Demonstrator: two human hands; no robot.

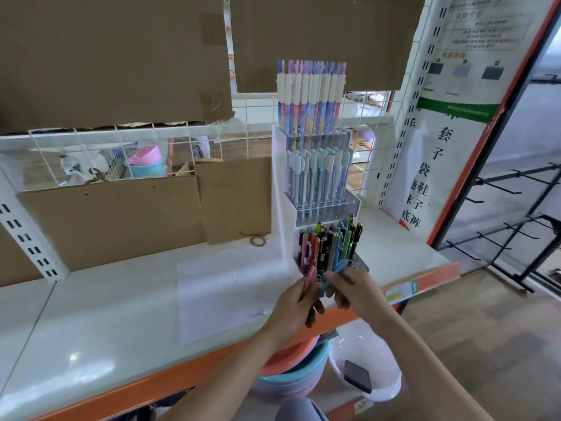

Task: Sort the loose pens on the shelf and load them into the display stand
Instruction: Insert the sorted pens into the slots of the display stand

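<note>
A tiered clear display stand (283, 189) stands on the white shelf (121, 299). Its top tier holds tall purple and blue pens (311, 95), the middle tier pale capped pens (318, 177), the bottom tier several mixed colourful pens (331, 244). Just in front of the bottom tier, my left hand (293, 311) grips a pink pen (309, 278). My right hand (355, 288) pinches a blue pen (334, 276), its tip at the bottom tier's front edge.
A sheet of white paper (224, 296) lies on the shelf left of the stand. Brown cardboard (127, 214) leans against the wire back. A rubber ring (258, 240) lies near it. Basins (291, 375) and a phone (358, 376) sit below the orange shelf edge. A black hook rack (522, 226) stands right.
</note>
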